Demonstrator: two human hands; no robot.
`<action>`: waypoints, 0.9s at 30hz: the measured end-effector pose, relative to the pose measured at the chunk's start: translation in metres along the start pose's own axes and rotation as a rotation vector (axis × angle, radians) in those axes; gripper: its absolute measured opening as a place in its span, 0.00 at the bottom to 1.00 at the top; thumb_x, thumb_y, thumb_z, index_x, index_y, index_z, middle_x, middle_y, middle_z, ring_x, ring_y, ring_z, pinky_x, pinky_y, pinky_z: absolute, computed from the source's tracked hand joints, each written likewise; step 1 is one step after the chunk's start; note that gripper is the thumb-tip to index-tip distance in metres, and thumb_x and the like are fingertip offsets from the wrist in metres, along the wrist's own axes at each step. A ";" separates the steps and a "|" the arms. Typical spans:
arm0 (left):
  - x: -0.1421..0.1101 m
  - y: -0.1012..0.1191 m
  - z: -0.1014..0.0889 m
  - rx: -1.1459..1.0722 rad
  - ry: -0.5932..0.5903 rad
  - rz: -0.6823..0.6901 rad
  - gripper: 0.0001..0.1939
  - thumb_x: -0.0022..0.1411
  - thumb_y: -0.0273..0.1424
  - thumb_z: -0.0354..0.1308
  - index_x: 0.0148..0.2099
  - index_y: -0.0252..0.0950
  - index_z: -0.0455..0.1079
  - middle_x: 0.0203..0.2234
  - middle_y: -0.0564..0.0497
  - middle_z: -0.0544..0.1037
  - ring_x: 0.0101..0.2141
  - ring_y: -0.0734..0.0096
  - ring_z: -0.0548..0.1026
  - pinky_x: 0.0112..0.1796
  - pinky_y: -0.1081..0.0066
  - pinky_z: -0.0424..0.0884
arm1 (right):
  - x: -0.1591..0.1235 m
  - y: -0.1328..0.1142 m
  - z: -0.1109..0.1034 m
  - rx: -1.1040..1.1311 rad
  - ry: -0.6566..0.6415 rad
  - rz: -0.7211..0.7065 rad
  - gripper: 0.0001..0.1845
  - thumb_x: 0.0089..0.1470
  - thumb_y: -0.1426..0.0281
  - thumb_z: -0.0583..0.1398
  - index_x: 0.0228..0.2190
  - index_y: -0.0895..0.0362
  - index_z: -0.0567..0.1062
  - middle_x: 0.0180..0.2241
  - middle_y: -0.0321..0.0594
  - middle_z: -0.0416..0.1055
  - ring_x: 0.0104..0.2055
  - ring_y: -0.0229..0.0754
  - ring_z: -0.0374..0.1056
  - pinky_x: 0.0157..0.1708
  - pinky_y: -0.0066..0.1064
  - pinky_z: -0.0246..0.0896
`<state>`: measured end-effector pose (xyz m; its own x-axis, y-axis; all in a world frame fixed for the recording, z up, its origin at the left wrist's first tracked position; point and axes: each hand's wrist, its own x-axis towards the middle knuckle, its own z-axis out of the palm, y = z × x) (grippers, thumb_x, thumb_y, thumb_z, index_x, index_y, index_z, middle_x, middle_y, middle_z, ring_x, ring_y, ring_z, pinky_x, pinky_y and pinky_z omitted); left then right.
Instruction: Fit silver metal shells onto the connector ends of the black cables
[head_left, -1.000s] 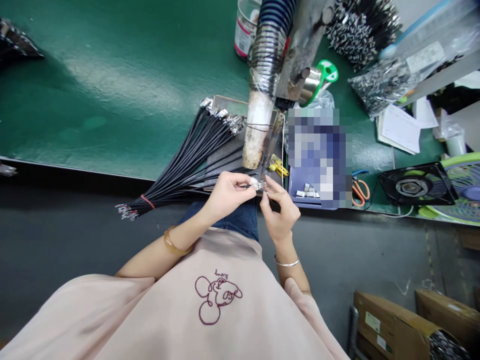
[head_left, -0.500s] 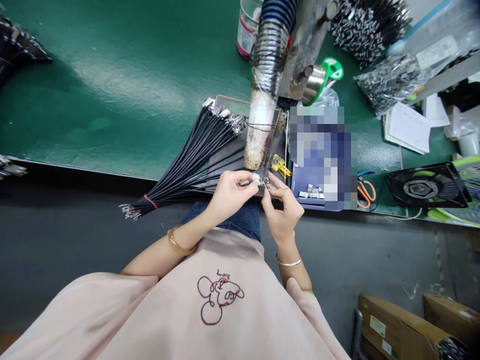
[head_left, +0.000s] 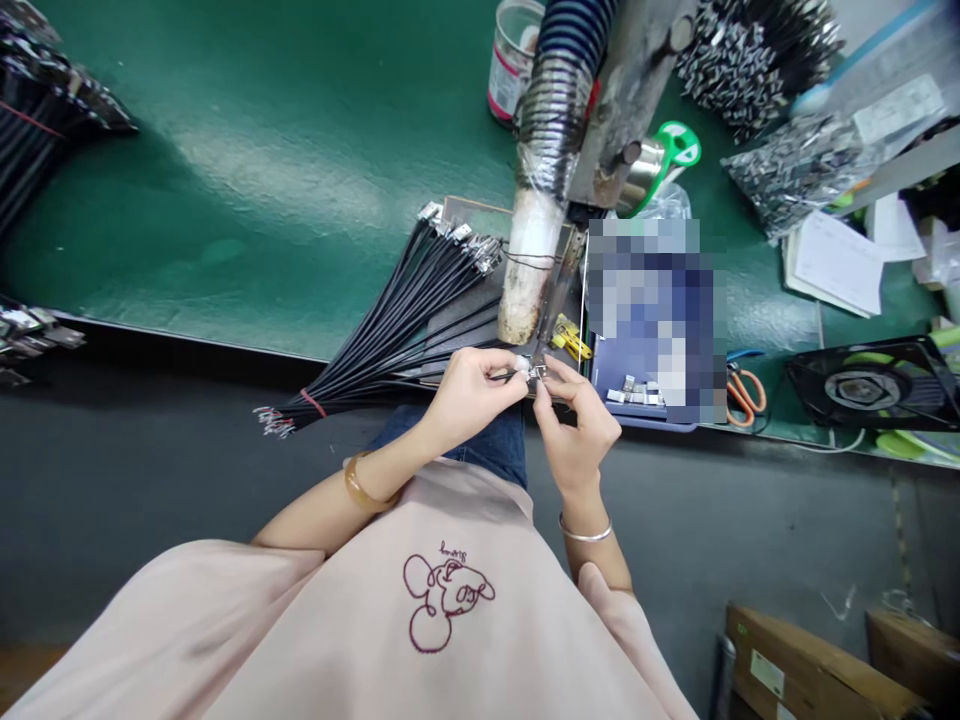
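Below the tip of a white-wrapped hose (head_left: 519, 300), both hands meet at the near edge of the bench. My left hand (head_left: 472, 395) is closed, its thumb and fingertips pinching the end of a black cable. A small silver metal connector (head_left: 537, 371) sits at that cable end, with my right hand (head_left: 577, 420) closed on it between thumb and forefinger. How the connector and the wires join is too small to make out. Beside the left hand, a bundle of black cables (head_left: 390, 310) with metal plugs at the far end lies fanned out, tied by a red band (head_left: 313, 403).
A blue tray (head_left: 622, 412), partly blurred, holds small metal connectors. Near it lie a yellow cutter (head_left: 571, 338), orange-handled scissors (head_left: 746, 395) and a solder wire spool (head_left: 645, 175). A black fan (head_left: 870, 385) stands at right; more cable bundles (head_left: 52, 110) lie far left.
The whole view has shifted slightly, so the bench things appear further right and more of the left cable bundles shows. Both hands keep their hold at the same place.
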<state>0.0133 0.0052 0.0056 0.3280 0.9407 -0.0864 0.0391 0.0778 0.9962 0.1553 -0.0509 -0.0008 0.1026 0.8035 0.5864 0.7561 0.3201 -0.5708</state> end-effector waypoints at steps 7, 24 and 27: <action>-0.001 0.004 0.001 -0.052 0.022 0.005 0.07 0.54 0.29 0.57 0.32 0.30 0.74 0.22 0.54 0.69 0.24 0.78 0.65 0.27 0.79 0.64 | 0.005 -0.006 0.000 0.007 0.000 -0.035 0.08 0.55 0.78 0.63 0.36 0.54 0.76 0.45 0.43 0.80 0.48 0.42 0.78 0.48 0.35 0.75; -0.004 -0.003 0.001 0.071 -0.006 0.011 0.07 0.57 0.29 0.55 0.30 0.30 0.70 0.18 0.58 0.55 0.22 0.80 0.52 0.24 0.75 0.49 | 0.003 -0.004 0.000 0.002 -0.003 0.016 0.05 0.57 0.76 0.62 0.35 0.54 0.76 0.42 0.41 0.81 0.45 0.42 0.78 0.43 0.33 0.75; -0.004 0.000 0.000 0.013 -0.016 0.001 0.08 0.56 0.30 0.56 0.29 0.30 0.71 0.18 0.58 0.57 0.22 0.80 0.54 0.24 0.76 0.50 | 0.005 -0.004 0.001 0.010 -0.014 0.012 0.05 0.56 0.76 0.62 0.34 0.54 0.76 0.43 0.42 0.81 0.46 0.42 0.78 0.46 0.34 0.75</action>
<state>0.0122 0.0013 0.0063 0.3431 0.9354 -0.0857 0.0512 0.0725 0.9961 0.1521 -0.0477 0.0042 0.1023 0.8143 0.5714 0.7487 0.3152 -0.5832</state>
